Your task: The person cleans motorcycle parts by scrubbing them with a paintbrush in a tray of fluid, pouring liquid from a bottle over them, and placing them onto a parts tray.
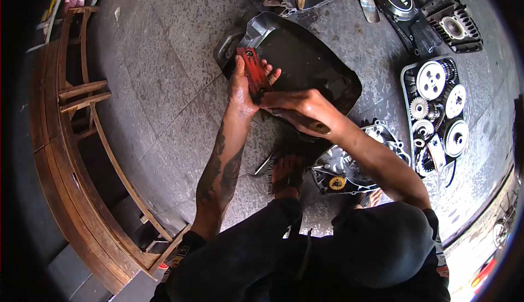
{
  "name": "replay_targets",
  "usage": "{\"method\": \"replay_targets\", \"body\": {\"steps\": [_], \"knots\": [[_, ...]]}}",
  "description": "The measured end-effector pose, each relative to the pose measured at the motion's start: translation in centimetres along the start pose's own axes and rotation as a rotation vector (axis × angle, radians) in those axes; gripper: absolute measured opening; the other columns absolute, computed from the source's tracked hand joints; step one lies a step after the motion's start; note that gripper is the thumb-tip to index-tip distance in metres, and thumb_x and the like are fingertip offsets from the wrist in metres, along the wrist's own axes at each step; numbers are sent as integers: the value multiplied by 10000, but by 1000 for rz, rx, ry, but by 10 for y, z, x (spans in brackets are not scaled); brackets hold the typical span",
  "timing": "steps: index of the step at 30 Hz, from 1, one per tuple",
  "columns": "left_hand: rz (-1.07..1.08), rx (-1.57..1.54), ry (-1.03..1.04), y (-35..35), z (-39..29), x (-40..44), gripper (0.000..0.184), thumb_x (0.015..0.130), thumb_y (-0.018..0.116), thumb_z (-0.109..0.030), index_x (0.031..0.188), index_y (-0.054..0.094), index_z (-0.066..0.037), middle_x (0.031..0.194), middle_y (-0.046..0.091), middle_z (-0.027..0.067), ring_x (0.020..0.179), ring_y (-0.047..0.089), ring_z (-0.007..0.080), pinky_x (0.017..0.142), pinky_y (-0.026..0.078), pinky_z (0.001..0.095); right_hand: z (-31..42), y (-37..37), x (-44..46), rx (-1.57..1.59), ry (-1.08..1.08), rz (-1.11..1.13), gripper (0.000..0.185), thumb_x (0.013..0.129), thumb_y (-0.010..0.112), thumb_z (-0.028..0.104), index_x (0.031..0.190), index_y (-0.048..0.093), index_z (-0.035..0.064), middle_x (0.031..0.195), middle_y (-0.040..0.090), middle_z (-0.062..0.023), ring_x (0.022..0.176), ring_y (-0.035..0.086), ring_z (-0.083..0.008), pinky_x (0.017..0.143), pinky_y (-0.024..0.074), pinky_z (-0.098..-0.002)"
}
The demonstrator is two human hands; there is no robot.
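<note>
My left hand (240, 86) is closed around a red, flat, oblong part (253, 71) with a round hole near its far end. Close to the part's near end, my right hand (300, 104) has its fingers wrapped round a brownish flat handle (319, 128) with a hole in its end. The working end of that handle is hidden by my hands. Beneath both hands lies a black pan (349, 78) with dark liquid in it.
An opened engine case (357, 163) sits by my right foot, near a metal rod (265, 163). At right, a tray (408, 92) holds several gears. A YAMAHA cover (398, 0) and finned cylinder head (452, 26) lie beyond. A wooden bench (82, 198) stands left.
</note>
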State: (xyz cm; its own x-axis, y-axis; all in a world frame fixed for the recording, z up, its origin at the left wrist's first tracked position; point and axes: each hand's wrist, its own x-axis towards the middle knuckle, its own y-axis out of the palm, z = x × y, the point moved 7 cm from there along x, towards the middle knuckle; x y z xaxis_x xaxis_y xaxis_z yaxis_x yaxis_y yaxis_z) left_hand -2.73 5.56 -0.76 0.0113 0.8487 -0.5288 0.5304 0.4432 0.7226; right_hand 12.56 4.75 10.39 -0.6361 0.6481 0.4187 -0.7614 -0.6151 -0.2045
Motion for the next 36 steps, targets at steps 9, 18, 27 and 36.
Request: {"method": "replay_targets", "body": {"steps": [9,18,27,36], "knots": [[103,147,59,26,-4,2,567,952,475,-523,1311,467,-84,1189,580,128,1057,592,285,971,494,482,-11,-25,18,-120,23,-65,279,808,632,-21,1086,658,0,1072,674,-182,976,666,-336,831,549,-375],[144,269,66,23,-15,7,589,962,449,-533,1294,470,-47,1128,607,128,1030,613,285,945,508,449,-8,-28,12,-75,29,-131,224,836,623,-4,1055,671,-3,978,695,-170,893,687,-325,775,560,-369],[61,201,25,21,7,-4,603,962,433,-545,1349,439,-83,1183,584,111,1128,554,278,987,457,550,-11,19,-3,-129,197,79,384,789,593,-30,1168,626,14,1091,664,-174,940,672,-332,834,534,-369],[130,312,192,38,-32,-15,582,986,403,-518,1397,387,-106,1295,523,135,1119,565,305,943,492,494,-48,-23,-19,-471,269,25,385,739,628,-13,1088,675,142,1024,690,-116,891,672,-323,787,559,-388]]}}
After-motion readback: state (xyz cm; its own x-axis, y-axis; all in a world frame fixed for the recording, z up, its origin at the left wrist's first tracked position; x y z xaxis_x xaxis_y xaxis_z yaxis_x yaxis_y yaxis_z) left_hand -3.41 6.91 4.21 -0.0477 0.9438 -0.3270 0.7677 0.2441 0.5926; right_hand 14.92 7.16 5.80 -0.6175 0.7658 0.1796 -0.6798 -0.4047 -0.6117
